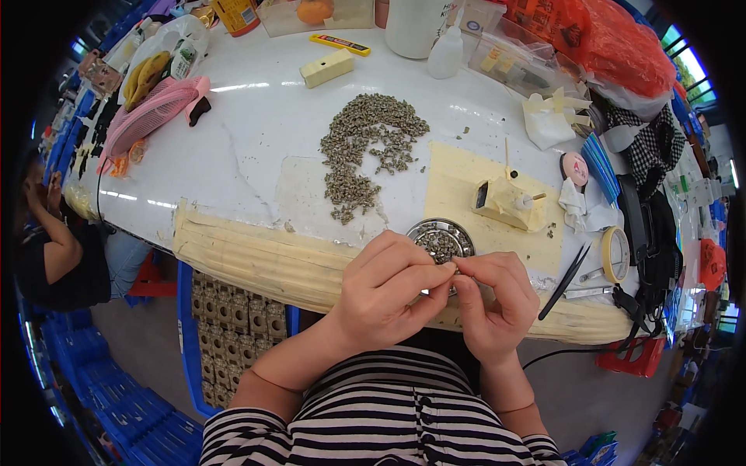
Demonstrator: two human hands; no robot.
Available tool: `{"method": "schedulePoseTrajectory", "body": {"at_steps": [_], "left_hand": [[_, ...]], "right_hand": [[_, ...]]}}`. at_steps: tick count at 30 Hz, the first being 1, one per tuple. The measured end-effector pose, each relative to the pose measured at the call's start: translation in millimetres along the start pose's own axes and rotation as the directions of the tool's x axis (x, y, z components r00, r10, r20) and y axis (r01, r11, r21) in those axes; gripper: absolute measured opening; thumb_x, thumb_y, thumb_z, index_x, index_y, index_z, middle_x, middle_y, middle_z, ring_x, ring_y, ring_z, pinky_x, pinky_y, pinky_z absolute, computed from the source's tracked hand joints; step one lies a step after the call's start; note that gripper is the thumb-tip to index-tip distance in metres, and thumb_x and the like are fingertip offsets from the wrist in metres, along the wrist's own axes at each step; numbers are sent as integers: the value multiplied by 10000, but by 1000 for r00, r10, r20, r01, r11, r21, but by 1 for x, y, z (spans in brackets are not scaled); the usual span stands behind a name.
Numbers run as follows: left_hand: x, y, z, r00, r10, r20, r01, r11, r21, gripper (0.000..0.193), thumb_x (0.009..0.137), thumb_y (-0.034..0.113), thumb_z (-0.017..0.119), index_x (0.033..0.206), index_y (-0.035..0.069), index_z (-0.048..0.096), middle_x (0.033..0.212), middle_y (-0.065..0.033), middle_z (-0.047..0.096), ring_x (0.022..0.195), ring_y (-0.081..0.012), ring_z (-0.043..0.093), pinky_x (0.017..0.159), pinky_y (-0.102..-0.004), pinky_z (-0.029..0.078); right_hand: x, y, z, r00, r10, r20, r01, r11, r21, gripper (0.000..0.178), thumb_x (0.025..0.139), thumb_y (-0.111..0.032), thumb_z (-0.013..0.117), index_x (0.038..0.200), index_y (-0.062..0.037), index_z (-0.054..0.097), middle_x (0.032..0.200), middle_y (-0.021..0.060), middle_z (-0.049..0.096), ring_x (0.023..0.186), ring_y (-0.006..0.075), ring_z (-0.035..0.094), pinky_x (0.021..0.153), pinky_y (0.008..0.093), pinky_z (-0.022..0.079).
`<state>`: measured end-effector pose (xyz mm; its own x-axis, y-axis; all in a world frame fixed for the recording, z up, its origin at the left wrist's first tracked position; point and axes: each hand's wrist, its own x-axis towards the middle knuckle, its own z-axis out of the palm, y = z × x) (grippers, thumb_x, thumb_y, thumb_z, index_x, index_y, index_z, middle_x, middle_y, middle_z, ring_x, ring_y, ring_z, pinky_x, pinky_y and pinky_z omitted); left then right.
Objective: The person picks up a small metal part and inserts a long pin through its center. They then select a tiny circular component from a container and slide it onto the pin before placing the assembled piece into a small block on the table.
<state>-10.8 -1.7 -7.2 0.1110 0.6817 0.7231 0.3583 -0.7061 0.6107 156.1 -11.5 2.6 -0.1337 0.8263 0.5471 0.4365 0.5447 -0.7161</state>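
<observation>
Both hands meet just in front of a round metal dish (420, 227) that holds small metal parts (443, 242). My left hand (392, 291) is closed, thumb and forefinger pinched together. Facing it, my right hand (497, 303) pinches too, its fingertips almost touching the left ones. Whatever sits between the fingertips is too small to make out. Beyond the dish, a large heap of the same small metal parts (353, 140) spreads over the white table. A block wrapped in cream tape (509, 203), with a thin stick poking out, stands right of the dish on a cream sheet (451, 175).
Black tweezers (565, 281) and a tape roll (615, 255) lie at the right. A cream block (326, 68), a yellow box (340, 44) and a white squeeze bottle (445, 54) stand farther back. Below the padded table edge (256, 248), a blue crate (189, 342) holds metal pieces. Another person (66, 241) sits at far left.
</observation>
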Motion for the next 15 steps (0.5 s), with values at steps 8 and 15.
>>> {"method": "schedulePoseTrajectory", "body": {"at_steps": [8, 15], "left_hand": [[0, 0, 1, 999, 35, 12, -35, 999, -1, 256, 638, -38, 798, 864, 44, 710, 779, -43, 628, 680, -215, 586, 593, -303, 462], [0, -1, 2, 999, -35, 23, 36, 999, -5, 246, 637, -39, 789, 856, 36, 708, 771, -51, 630, 667, -211, 586, 592, -302, 450]], "right_hand": [[2, 2, 1, 999, 32, 24, -34, 997, 71, 99, 813, -50, 754, 863, -13, 677, 850, 107, 694, 764, 249, 629, 691, 325, 495], [-1, 1, 2, 997, -43, -65, 42, 999, -20, 181, 749, -24, 805, 889, -25, 691, 851, 89, 694, 747, 234, 617, 661, 320, 486]]}}
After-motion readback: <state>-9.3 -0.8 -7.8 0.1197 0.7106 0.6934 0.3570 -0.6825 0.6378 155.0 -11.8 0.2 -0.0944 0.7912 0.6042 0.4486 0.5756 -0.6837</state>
